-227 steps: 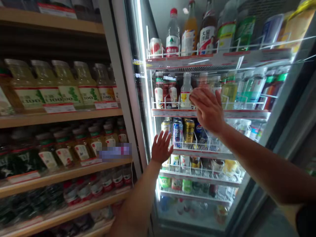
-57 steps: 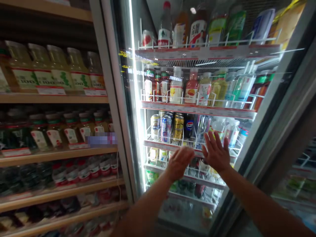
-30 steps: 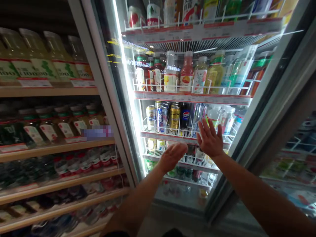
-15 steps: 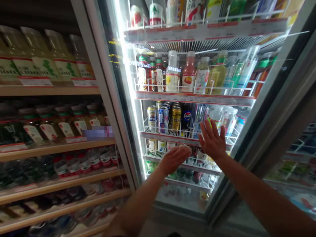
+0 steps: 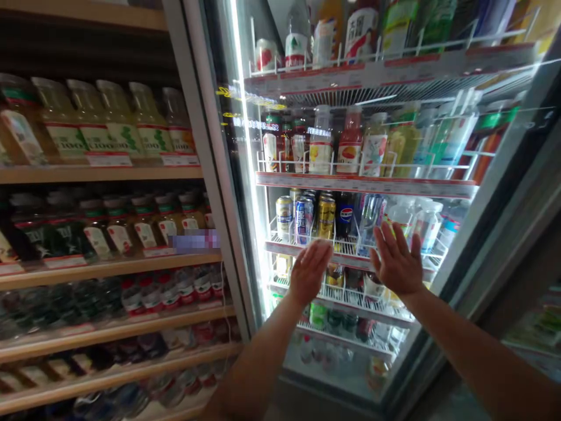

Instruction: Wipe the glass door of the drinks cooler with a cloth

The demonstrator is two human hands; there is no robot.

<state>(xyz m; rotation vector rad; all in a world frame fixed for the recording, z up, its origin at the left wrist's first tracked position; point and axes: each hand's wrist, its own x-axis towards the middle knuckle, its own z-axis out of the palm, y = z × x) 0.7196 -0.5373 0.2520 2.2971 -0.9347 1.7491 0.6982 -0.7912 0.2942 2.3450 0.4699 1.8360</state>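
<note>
My left hand (image 5: 310,272) is raised in front of a lit drinks fridge, fingers stretched upward and holding nothing. My right hand (image 5: 398,260) is up beside it with fingers spread, also holding nothing. Beyond my left hand, on the fridge's can shelf, stand a blue and silver can (image 5: 304,220), a gold can (image 5: 326,217) and a white and yellow can (image 5: 284,215). A dark Pepsi bottle (image 5: 346,214) shows between my hands. Clear bottles (image 5: 428,225) stand behind my right hand. Whether either hand touches the glass door, I cannot tell.
Left of the fridge, wooden shelves (image 5: 100,173) hold rows of juice bottles (image 5: 146,126) and other drinks. The metal door frame (image 5: 210,158) divides them from the fridge. Upper fridge shelves (image 5: 368,186) carry more bottles. Another fridge section (image 5: 537,327) lies at the right edge.
The view has shifted, so shelves and fridge appear further right. My left hand has risen and its fingers point more upward. My right hand stays spread, slightly lower in the picture.
</note>
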